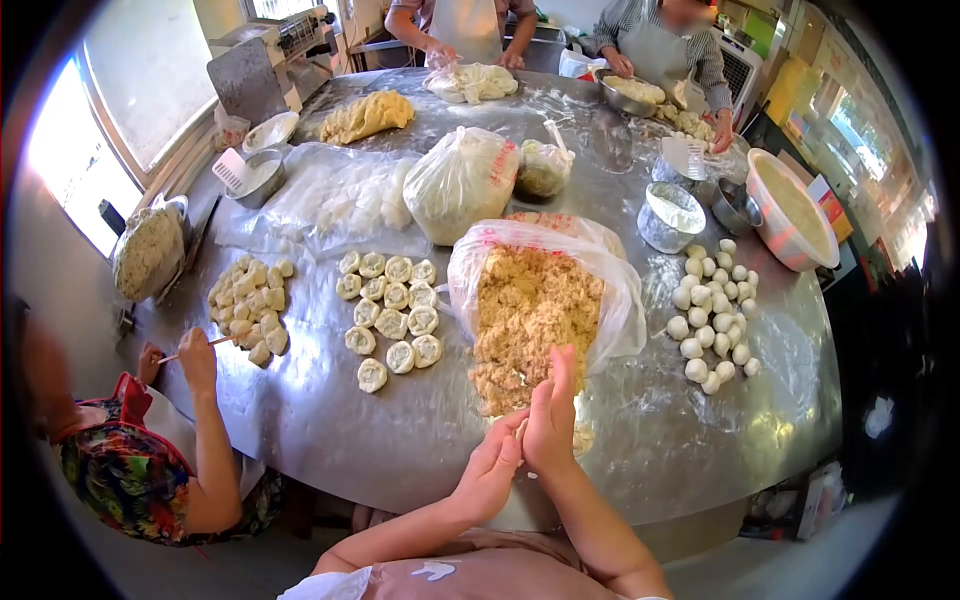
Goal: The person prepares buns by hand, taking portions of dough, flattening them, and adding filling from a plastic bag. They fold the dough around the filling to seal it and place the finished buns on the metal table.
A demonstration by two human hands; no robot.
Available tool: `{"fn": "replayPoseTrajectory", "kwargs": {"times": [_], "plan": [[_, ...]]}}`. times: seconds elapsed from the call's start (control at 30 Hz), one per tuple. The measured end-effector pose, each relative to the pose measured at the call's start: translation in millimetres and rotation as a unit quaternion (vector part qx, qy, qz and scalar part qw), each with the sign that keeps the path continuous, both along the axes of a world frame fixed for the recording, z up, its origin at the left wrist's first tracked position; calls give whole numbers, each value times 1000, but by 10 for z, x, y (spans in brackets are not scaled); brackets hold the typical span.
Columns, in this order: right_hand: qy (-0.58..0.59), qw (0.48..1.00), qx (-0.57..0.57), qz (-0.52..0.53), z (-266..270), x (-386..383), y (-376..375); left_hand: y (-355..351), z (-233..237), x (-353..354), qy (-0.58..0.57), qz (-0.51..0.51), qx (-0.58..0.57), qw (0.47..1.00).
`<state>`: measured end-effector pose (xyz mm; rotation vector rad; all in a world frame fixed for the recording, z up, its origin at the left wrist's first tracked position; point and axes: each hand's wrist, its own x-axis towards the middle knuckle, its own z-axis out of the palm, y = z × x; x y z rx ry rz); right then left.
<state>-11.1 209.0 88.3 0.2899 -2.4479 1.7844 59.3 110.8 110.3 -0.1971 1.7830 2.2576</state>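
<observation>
My left hand (488, 468) and my right hand (550, 418) press together just in front of the crumbly tan filling (535, 310). Between the palms shows the edge of a pale piece of dough (522, 430); most of it is hidden. My right fingers point upward, while the left ones curl around from the side. The filling spills toward me from an open plastic bag (617, 305). Left of it, filled dough rounds (393, 323) sit in rows. Smooth white dough balls (722, 320) are grouped on the right.
A person at left holds a thin stick (190, 352) by cut dough pieces (250, 300). Two people work across the metal table (330, 430). A tied bag (462, 185), metal bowls (671, 215) and a large tub (795, 210) stand farther back.
</observation>
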Motion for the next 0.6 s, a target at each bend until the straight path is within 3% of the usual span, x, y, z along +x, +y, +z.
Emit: {"fn": "replayPoseTrajectory", "kwargs": {"times": [0.03, 0.07, 0.1, 0.17, 0.27, 0.33, 0.43, 0.47, 0.57, 0.6], "plan": [[10, 999, 19, -32, 7, -34, 8, 48, -103, -19, 0, 30, 65, 997], [-21, 998, -54, 14, 24, 13, -55, 95, -206, -36, 2, 60, 130, 990], [-56, 989, -127, 56, 42, 59, -117, 93, -199, -60, 32, 75, 103, 991], [9, 986, -117, 121, 188, 208, -145, 41, -162, -132, 92, 102, 46, 989], [-86, 953, -255, 137, 176, 341, -191, -98, -209, -133, 10, 139, 38, 990], [-105, 948, -266, 137, 137, 404, -215, -106, -166, -174, -6, 209, 55, 976], [-66, 978, -157, 122, 38, 463, -234, -195, -104, -259, -1, 298, 143, 944], [-35, 984, -140, 106, -19, 522, -289, -282, -206, -246, 38, 282, 129, 950], [-154, 950, -236, 134, 123, 518, -323, -263, -330, -216, 110, 234, 27, 966], [-118, 978, -152, 77, 92, 508, -293, -203, -166, -203, 129, 219, 110, 961]]}}
